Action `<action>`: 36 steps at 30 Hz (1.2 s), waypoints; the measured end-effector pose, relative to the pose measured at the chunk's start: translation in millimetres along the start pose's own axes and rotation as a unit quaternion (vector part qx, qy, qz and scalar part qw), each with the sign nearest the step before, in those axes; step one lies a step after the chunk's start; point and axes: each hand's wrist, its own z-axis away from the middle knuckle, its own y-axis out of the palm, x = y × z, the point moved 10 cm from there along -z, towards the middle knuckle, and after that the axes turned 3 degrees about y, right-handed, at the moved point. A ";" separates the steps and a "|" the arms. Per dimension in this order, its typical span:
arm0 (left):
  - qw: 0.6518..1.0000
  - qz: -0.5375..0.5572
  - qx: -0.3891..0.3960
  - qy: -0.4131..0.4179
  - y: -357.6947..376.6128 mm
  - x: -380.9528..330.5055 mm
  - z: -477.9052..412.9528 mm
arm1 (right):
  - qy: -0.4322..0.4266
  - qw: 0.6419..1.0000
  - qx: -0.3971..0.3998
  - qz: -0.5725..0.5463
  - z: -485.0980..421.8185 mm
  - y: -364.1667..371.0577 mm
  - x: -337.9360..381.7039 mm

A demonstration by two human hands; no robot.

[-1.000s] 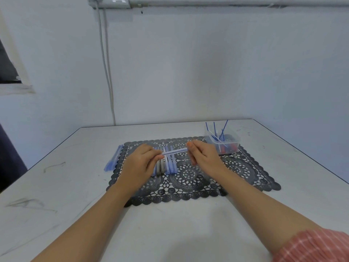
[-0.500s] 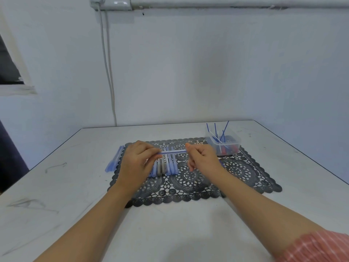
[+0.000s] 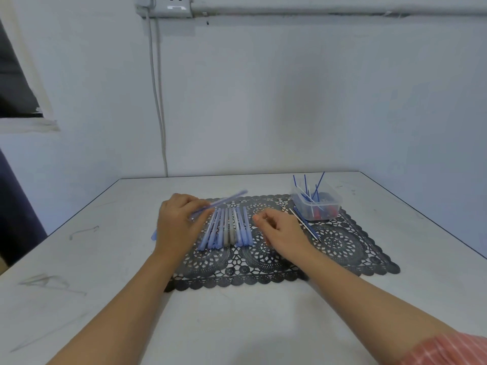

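Pale wall behind, with a socket plate [image 3: 168, 6] at the top and a grey cable [image 3: 158, 101] running down to the back edge of the desk [image 3: 237, 325]. White desk top, scuffed on the left side. Dark lace mat [image 3: 342, 248] lies flat on the middle of it.

Left hand [image 3: 176, 225]: over the mat's left edge, back of the hand up. Its fingers [image 3: 195, 204] are curled round one blue pen [image 3: 226, 200]. The pen is off the mat surface, tilted, far end pointing up and to the right past the mat's back edge. It is motion-blurred, so fine detail is unreadable.

Right hand [image 3: 284, 230]: low over the middle of the mat, just right of the pen row. Its fingers [image 3: 259, 219] are curled in, thumb tip and forefinger tip drawn together. Cannot tell whether anything small is pinched between them.

Row of pens [image 3: 226, 230]: side by side on the mat between the two hands, mostly pale blue, a grey one in the middle, lengths running away from the viewer.

Clear plastic box [image 3: 316, 204]: on the mat's far right corner, thin blue refills [image 3: 305, 185] standing out of it at angles, red pieces at the bottom. One loose refill [image 3: 305, 225] lies on the mat between the box and the right hand.

Striped pink sleeve [image 3: 448, 349] on the right arm, bottom right corner.
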 end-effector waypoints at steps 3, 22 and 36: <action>0.992 -0.058 -0.003 -0.114 -10.7 39.0 1.6 | -0.018 0.996 0.045 0.078 0.2 13.4 -0.8; 0.811 -0.202 0.180 -0.518 -13.6 164.5 79.1 | 0.028 0.970 0.080 0.228 -0.2 21.5 -10.1; 0.832 -0.165 0.149 -0.509 -14.2 155.2 72.4 | 0.128 0.958 0.075 0.247 1.1 6.7 -23.8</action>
